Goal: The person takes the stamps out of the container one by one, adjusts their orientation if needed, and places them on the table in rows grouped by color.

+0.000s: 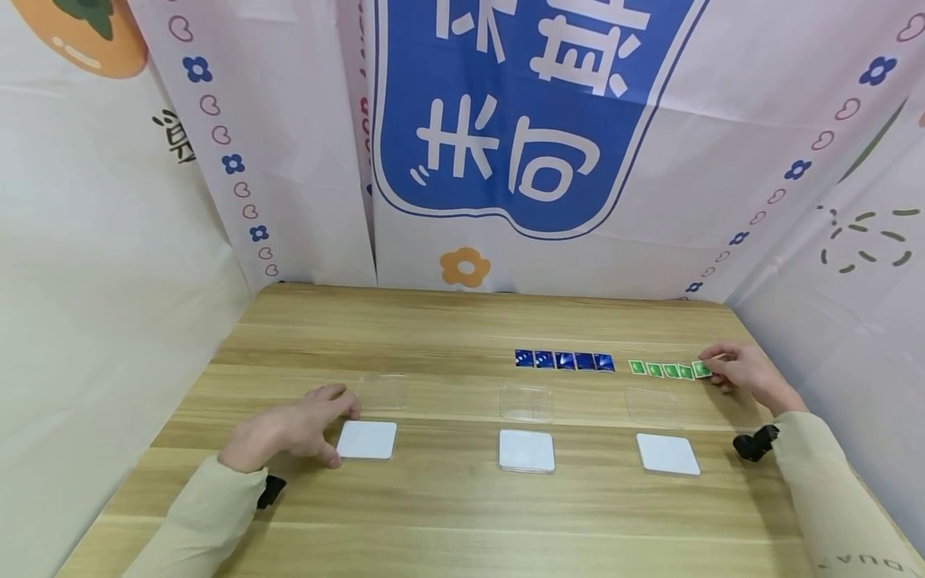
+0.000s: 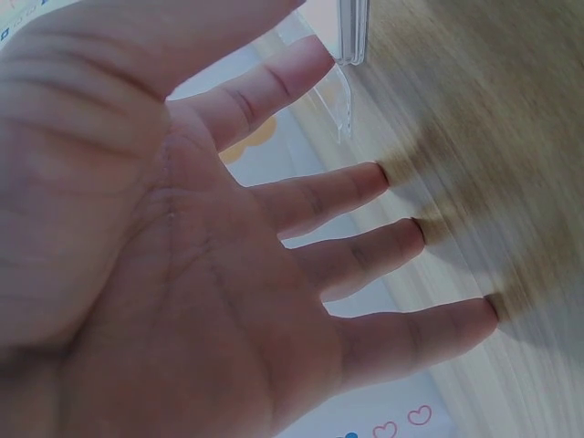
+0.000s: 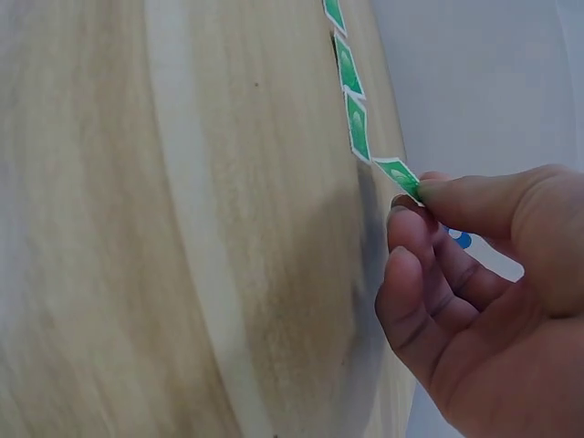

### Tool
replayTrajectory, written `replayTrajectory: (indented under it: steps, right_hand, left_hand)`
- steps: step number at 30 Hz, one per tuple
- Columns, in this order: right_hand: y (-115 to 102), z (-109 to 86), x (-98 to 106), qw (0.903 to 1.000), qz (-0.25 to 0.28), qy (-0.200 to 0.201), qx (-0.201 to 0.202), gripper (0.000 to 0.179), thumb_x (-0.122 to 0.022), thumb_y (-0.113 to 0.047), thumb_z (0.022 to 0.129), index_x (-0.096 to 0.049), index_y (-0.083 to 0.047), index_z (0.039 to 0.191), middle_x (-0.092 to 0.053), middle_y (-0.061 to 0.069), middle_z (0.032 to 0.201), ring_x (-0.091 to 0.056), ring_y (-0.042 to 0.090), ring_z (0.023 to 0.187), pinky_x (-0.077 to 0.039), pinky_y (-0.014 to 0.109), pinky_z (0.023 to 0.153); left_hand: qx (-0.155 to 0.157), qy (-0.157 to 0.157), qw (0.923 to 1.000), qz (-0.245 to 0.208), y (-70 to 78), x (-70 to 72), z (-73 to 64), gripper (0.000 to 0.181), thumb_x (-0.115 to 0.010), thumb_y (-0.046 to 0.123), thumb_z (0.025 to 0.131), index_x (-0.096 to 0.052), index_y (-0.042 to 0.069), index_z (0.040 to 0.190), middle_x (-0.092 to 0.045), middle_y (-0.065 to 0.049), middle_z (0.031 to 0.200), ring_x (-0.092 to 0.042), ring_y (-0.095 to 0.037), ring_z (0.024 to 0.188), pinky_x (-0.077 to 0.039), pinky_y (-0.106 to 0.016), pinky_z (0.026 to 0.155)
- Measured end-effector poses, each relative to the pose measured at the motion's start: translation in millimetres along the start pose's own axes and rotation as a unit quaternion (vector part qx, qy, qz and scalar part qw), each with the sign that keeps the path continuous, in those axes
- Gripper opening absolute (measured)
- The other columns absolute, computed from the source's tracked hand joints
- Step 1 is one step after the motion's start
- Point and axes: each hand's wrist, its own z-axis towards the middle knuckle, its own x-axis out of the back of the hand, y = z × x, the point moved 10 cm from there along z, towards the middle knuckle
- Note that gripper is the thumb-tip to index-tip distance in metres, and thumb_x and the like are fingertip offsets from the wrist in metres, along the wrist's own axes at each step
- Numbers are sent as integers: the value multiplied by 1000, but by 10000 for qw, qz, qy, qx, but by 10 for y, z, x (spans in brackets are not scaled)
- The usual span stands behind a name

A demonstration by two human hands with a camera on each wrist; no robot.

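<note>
My right hand [image 1: 740,373] pinches a small green card [image 3: 399,176] with a white border between thumb and fingers, at the right end of a row of similar green cards [image 1: 654,370]. In the right wrist view this card is tilted, one edge lifted. My left hand [image 1: 299,425] rests with spread fingertips on the table, beside the leftmost white square [image 1: 367,440] in a clear case. Nothing is held in it. Its thumb is near that case's front left corner; whether they touch, I cannot tell. Behind the case lies a clear lid [image 1: 385,392].
Dark blue cards [image 1: 564,360] lie in a row left of the green ones. Two more white squares, one at the middle [image 1: 526,450] and one at the right [image 1: 668,454], each have a clear lid behind. Printed cloth [image 1: 303,144] encloses the wooden table [image 1: 433,522].
</note>
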Motion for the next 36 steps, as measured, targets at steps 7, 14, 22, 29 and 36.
replayTrajectory:
  steps: [7, 14, 22, 29, 36]
  right_hand:
    - [76, 27, -19, 9999, -26, -69, -127, 35, -50, -19, 102, -54, 6, 126, -62, 7, 86, -57, 13, 75, -55, 29, 63]
    - [92, 46, -22, 9998, -128, -40, -111, 33, -50, -17, 101, -56, 7, 123, -61, 5, 83, -56, 12, 73, -54, 29, 61]
    - [77, 76, -6, 9985, -532, 132, -43, 29, -52, -17, 100, -59, 5, 117, -60, 5, 79, -56, 14, 71, -53, 27, 59]
    - [95, 91, 5, 9967, -791, 207, 0, 27, -53, -18, 100, -61, 4, 115, -61, 6, 80, -56, 15, 71, -52, 28, 58]
    - [78, 85, 0, 9961, -838, 245, 109, 26, -56, -13, 97, -60, 7, 114, -64, 9, 82, -57, 15, 68, -50, 27, 56]
  left_hand:
    - [-10, 10, 10000, 20, 5, 2, 0, 53, -86, 26, 73, -53, 23, 114, -45, -7, 131, -45, -31, 123, -46, -53, 91]
    - [-10, 4, 10000, 9, 9, 3, -4, 53, -86, 26, 73, -53, 23, 114, -46, -6, 130, -45, -30, 122, -46, -53, 91]
    - [-16, 19, 10000, 28, 3, 6, -8, 54, -86, 27, 73, -53, 23, 116, -45, -6, 130, -46, -30, 122, -47, -53, 90]
    - [-7, 11, 10000, 31, 11, 12, -11, 54, -86, 27, 73, -53, 24, 116, -45, -5, 130, -46, -30, 122, -47, -52, 90]
    - [-18, 30, 10000, 40, 8, 11, -1, 54, -86, 27, 73, -53, 23, 115, -46, -3, 127, -46, -27, 119, -47, -51, 90]
